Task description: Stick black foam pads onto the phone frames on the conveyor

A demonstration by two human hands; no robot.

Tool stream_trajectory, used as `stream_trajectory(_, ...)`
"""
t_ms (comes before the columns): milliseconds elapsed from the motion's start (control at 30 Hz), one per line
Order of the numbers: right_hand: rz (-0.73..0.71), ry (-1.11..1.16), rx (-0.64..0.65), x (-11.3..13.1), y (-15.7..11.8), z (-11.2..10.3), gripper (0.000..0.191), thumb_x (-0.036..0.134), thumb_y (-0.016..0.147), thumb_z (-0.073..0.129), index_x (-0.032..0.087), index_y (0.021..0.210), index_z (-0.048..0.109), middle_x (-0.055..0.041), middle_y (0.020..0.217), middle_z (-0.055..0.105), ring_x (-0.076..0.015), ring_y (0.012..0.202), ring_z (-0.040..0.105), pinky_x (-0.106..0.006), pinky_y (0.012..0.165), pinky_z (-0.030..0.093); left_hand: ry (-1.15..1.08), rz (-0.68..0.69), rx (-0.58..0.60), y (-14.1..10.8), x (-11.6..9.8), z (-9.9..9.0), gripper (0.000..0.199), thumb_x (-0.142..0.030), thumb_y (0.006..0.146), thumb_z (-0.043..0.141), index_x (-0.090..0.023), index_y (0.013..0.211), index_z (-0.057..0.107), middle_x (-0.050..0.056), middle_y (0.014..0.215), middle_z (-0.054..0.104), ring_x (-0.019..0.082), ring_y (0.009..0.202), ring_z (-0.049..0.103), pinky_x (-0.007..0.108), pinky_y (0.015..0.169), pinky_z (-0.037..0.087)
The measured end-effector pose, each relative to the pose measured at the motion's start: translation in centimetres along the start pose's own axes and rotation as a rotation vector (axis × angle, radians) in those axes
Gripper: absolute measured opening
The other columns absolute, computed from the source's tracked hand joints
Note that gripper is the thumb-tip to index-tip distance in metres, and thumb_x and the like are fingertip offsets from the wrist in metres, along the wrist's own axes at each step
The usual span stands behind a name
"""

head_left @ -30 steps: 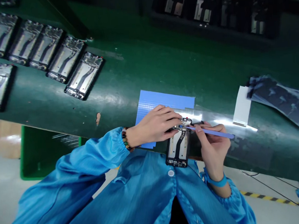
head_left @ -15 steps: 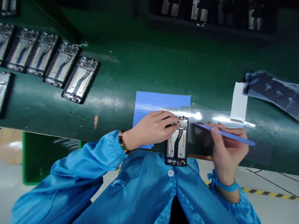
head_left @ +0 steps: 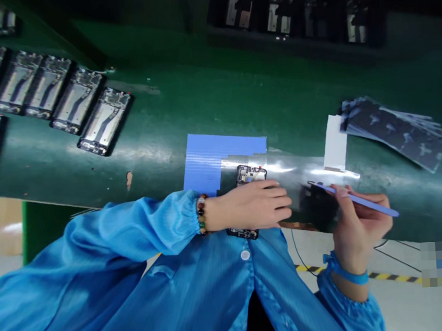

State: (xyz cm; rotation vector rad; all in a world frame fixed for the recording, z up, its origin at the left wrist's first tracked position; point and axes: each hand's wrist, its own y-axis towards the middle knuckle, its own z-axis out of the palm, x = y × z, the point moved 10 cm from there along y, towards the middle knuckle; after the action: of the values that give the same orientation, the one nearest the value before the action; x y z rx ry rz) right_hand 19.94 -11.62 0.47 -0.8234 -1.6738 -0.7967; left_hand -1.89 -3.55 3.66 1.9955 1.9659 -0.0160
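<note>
My left hand (head_left: 255, 204) lies palm down across an opened phone (head_left: 251, 174), its fingers stretched out to the right past the phone's edge. The phone's middle is hidden under the hand; its top and bottom ends show. Blue tweezers (head_left: 375, 206) are pinched in my right hand (head_left: 359, 227), their dark tips pointing left above the table's front edge. Under and behind the phone are a blue mat (head_left: 202, 161) and a shiny clear sheet (head_left: 299, 161). The tweezers touch nothing that I can make out.
Several opened phones (head_left: 104, 121) lie in rows at the left of the green table (head_left: 187, 97). At the right are a white strip (head_left: 335, 143) and stacked dark films (head_left: 399, 134). A dark tray (head_left: 296, 43) of phones stands at the back. A green bin (head_left: 45, 226) is below left.
My left hand has moved from the phone's upper left side to lie across its middle, fingers now straighter. My right hand and the tweezers have shifted right. The whole view has shifted slightly.
</note>
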Motion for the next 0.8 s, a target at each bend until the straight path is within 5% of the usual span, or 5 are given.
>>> stream_trajectory(167, 0.012, -0.096, -0.026, -1.9, 0.7, -3.8, 0.047, 0.045, 0.078, 0.103, 0.025, 0.092, 0.062, 0.0024, 0.091, 0.080, -0.0255, 0.098, 0.085, -0.063, 0.131, 0.053, -0.035, 0.003, 0.032, 2.0, 0.1, 1.3, 0.047, -0.065, 0.109, 0.068, -0.024, 0.130, 0.077, 0.010, 0.163, 0.067, 0.029, 0.148, 0.064, 0.044, 0.125, 0.048)
stream_trajectory(400, 0.116, 0.111, 0.013, -2.7, 1.7, -2.2, 0.043, 0.039, 0.079, 0.101, 0.027, 0.088, 0.062, 0.0033, 0.089, 0.076, -0.0228, 0.094, 0.082, -0.056, 0.125, 0.060, -0.088, -0.017, 0.010, 1.9, 0.2, 1.4, 0.061, -0.075, 0.107, 0.064, -0.019, 0.129, 0.077, 0.014, 0.159, 0.070, 0.032, 0.146, 0.067, 0.048, 0.129, 0.046)
stream_trajectory(500, 0.084, 0.166, -0.004, -2.1, 2.2, -2.0, 0.038, 0.036, 0.081, 0.099, 0.031, 0.083, 0.062, 0.0030, 0.082, 0.069, -0.0272, 0.091, 0.082, -0.058, 0.124, 0.061, -0.090, -0.090, 0.014, 0.0, 2.1, 0.0, 0.047, -0.056, 0.111, 0.069, -0.017, 0.137, 0.072, 0.016, 0.165, 0.064, 0.031, 0.153, 0.061, 0.047, 0.133, 0.043)
stream_trajectory(600, 0.082, 0.113, 0.029, -1.7, 1.6, -1.1, 0.039, 0.036, 0.079, 0.101, 0.034, 0.080, 0.062, 0.0013, 0.080, 0.070, -0.0319, 0.092, 0.083, -0.060, 0.122, 0.062, -0.126, -0.306, -0.005, -3.6, 6.2, -1.9, 0.041, -0.034, 0.107, 0.077, -0.018, 0.144, 0.068, 0.016, 0.156, 0.070, 0.031, 0.141, 0.067, 0.048, 0.120, 0.052)
stream_trajectory(800, 0.151, 0.134, 0.216, -0.3, -3.3, 4.4, 0.044, 0.033, 0.081, 0.100, 0.026, 0.080, 0.056, 0.0039, 0.083, 0.077, -0.0231, 0.091, 0.084, -0.067, 0.137, 0.044, -0.264, -0.487, -0.072, -8.6, 9.3, -2.4, 0.033, -0.029, 0.110, 0.070, -0.020, 0.141, 0.069, 0.011, 0.139, 0.077, 0.026, 0.125, 0.071, 0.042, 0.110, 0.053)
